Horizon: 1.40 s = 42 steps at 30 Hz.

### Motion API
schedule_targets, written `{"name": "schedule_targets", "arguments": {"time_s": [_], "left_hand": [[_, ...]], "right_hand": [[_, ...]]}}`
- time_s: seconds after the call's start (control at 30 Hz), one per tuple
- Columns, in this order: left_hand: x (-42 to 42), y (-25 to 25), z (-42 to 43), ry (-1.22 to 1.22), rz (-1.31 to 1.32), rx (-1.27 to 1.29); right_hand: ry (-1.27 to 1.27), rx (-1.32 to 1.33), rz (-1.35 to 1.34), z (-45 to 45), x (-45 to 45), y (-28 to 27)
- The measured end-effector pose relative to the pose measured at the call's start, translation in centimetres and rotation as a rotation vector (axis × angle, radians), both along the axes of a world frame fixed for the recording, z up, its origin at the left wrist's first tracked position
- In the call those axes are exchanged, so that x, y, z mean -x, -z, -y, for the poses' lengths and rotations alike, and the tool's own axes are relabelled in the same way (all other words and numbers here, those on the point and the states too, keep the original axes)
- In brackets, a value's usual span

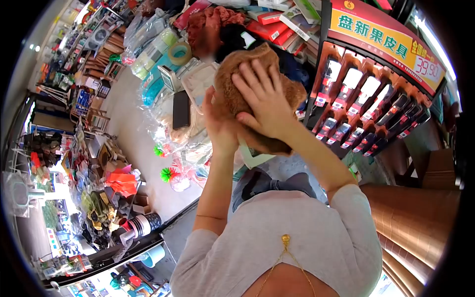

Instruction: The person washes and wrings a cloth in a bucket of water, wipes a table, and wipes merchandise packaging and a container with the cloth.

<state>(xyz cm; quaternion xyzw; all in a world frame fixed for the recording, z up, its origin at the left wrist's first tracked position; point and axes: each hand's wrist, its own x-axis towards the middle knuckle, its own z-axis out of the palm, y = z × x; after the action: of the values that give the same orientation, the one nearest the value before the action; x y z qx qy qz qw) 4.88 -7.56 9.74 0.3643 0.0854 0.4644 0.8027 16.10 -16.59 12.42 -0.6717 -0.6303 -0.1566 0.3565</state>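
Observation:
A brown, fuzzy plush item (229,83), perhaps a hat or piece of soft cloth, is in front of my chest. My right hand (264,99) lies flat on top of it, fingers spread. At its left edge, my left hand (221,123) holds it from the side, with some fingers hidden or blurred. Just left of my left hand, a black phone (181,110) rests on plastic-wrapped goods. A pale green-edged box or tray (255,159) shows partly below the plush item. Behind it lies dark fabric (242,37).
A rack of belts (368,94) under a red and yellow sign stands at right. Tape (179,53), reddish cloth (213,22) and red boxes (272,30) crowd the far side. Shelves of goods line the left, beyond a pale floor (131,114). Brown rolls (415,213) lie right.

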Motion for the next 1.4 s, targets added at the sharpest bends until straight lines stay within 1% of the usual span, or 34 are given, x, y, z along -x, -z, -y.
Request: {"name": "schedule_targets", "arguments": {"time_s": [0.03,0.07,0.13,0.17,0.23,0.3,0.33,0.37,0.4,0.47,0.53,0.6,0.67,0.7,0.73,0.8,0.83,0.87,0.93,0.97,1.0,1.07,1.1,1.13,1.17,1.2,1.23,1.27,1.3,1.33,1.37,1.4], "left_hand": [[0.0,0.5,-1.1,0.1,0.215,0.251],[0.4,0.6,-0.6,-0.076,0.027,-0.023],[1.4,-0.2,-2.0,-0.175,-0.233,-0.322],[1.4,-0.4,-2.2,-0.22,-0.208,-0.215],[1.6,-0.6,-2.6,-0.246,-0.236,-0.215],[1.7,-0.1,-2.8,-0.284,-0.286,-0.195],[1.6,-0.3,-2.4,-0.279,-0.289,-0.203],[1.4,-0.7,-1.8,-0.32,-0.279,-0.227],[1.2,-1.1,-1.1,-0.358,-0.268,-0.248],[0.9,-1.8,-0.2,-0.34,-0.243,-0.245],[0.6,-2.3,-0.1,-0.381,-0.163,-0.225],[0.4,-3.0,0.0,-0.408,-0.144,-0.213],[0.3,-3.6,0.2,-0.438,-0.126,-0.158],[0.3,-3.6,0.2,-0.429,-0.093,-0.161],[0.5,-3.5,0.2,-0.439,-0.087,-0.163],[0.5,-3.2,0.1,-0.353,-0.089,-0.19],[0.6,-3.0,-0.1,-0.28,-0.074,-0.177],[0.7,-2.5,-0.5,-0.284,-0.067,-0.171],[0.8,-1.7,-1.1,-0.123,-0.042,-0.211],[1.1,-1.6,-0.8,-0.099,-0.139,-0.23],[1.5,-1.0,-0.2,-0.095,-0.127,-0.218],[2.6,1.0,1.0,-0.217,-0.392,-0.396],[3.0,1.9,2.4,-0.273,-0.53,-0.455],[2.9,3.1,3.5,-0.271,-0.527,-0.452],[2.5,4.2,4.7,-0.283,-0.587,-0.566],[2.3,5.2,5.5,-0.296,-0.649,-0.678],[1.8,5.3,5.4,-0.453,-0.75,-0.784],[1.4,6.0,4.6,-0.461,-0.752,-0.772],[1.1,7.1,3.2,-0.491,-0.711,-0.696],[0.8,7.7,2.1,-0.521,-0.67,-0.619],[0.5,7.4,1.3,-0.621,-0.643,-0.655],[0.5,7.2,0.9,-0.628,-0.646,-0.647]], "right_hand": [[-0.022,0.073,-0.027,0.4,0.9,0.3],[-0.049,0.138,-0.046,0.5,1.7,0.5],[-0.132,0.204,0.014,2.4,3.9,2.9],[-0.135,0.201,0.017,3.4,5.3,4.2],[-0.155,0.163,0.04,4.8,6.6,5.5],[-0.144,0.169,0.006,4.3,5.4,5.6],[-0.118,0.173,-0.032,3.7,4.6,5.3],[-0.028,0.16,-0.026,3.0,3.8,4.0],[-0.015,0.156,-0.027,2.1,2.7,3.0],[0.125,0.062,-0.013,0.6,0.8,1.8],[0.164,0.01,-0.008,-0.3,0.0,1.8],[0.196,-0.049,0.006,-0.6,-0.2,1.8],[0.22,-0.093,-0.276,-0.4,-0.1,2.1],[0.231,-0.166,-0.354,-0.4,-0.3,2.6],[0.22,-0.168,-0.349,-0.2,-0.4,3.0],[0.201,-0.139,-0.517,0.1,-0.7,3.8],[0.207,-0.19,-0.543,0.0,-0.9,3.9],[0.205,-0.184,-0.535,0.0,-1.3,4.5],[0.159,-0.069,-0.869,0.2,-2.5,5.2],[0.22,-0.015,-0.938,0.5,-3.0,5.1],[0.228,-0.008,-0.925,0.9,-3.2,5.2],[0.276,-0.181,-0.942,1.0,-3.2,5.7],[0.28,-0.18,-0.935,1.1,-3.2,5.9],[0.264,-0.287,-0.963,1.1,-3.0,6.1],[0.246,-0.393,-0.993,1.1,-2.6,6.3],[0.243,-0.384,-0.993,1.0,-2.1,6.8],[0.255,-0.395,-1.023,0.9,-1.6,7.3],[0.264,-0.406,-1.051,0.9,-1.2,7.5],[0.203,-0.362,-1.054,1.1,-0.4,7.6],[0.195,-0.348,-1.049,1.1,0.4,7.7],[0.155,-0.387,-1.117,1.0,1.1,8.0],[0.116,-0.431,-1.187,1.0,1.6,8.2]]}}
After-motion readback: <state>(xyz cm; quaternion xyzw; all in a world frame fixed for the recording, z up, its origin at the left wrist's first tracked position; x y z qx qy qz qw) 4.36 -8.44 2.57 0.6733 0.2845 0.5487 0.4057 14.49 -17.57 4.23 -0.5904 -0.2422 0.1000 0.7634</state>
